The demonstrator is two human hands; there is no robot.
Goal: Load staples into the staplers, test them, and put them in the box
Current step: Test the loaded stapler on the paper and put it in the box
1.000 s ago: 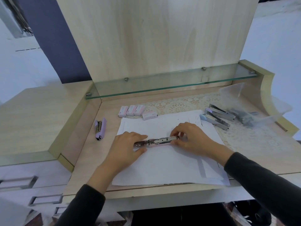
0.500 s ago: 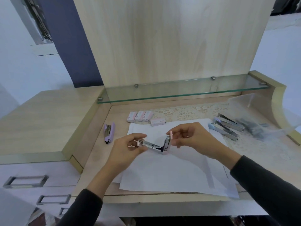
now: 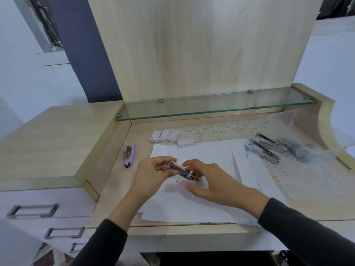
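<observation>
Gripping a slim pink-and-metal stapler (image 3: 182, 172) — left hand (image 3: 151, 176), right hand (image 3: 209, 181).

In the centre of the frame the small pink and metal stapler (image 3: 182, 172) is smeared by motion, and the pinching fingers of the left hand (image 3: 151, 175) and the right hand (image 3: 213, 181) cover its ends. At the right, the clear plastic box (image 3: 282, 117) is blurred, and the grey pieces (image 3: 295, 148) inside it cannot be made out. The print on the small pink staple boxes (image 3: 166, 135) is too small to read.
</observation>
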